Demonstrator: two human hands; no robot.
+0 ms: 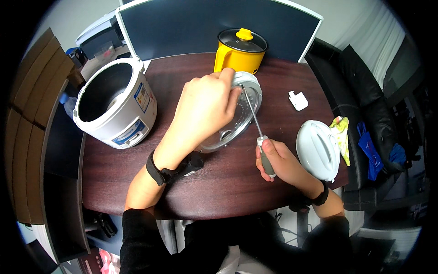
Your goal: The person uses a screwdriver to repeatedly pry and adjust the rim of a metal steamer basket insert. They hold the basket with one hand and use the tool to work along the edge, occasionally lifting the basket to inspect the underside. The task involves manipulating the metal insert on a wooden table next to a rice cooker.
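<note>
My left hand (206, 101) grips the far edge of the round lid (241, 119), which sits partly beneath it and ahead-left of my right hand (285, 160), closed around the screwdriver (266, 161), whose shaft reaches away to the lid beside my left thumb

A person at a table is wearing plain black sleeves, the left sleeve (142, 237) and right sleeve (333, 235) both stopping short of the wrist and leaving part of each forearm showing. A black strap (156, 171) is circling the left wrist, bearing a small dark block (195, 161) with a pale patch along its lower edge. A slim black band (323, 193) is wrapping the right wrist. Both hands are going bare, and more black clothing (246, 230) is covering the lap.
</note>
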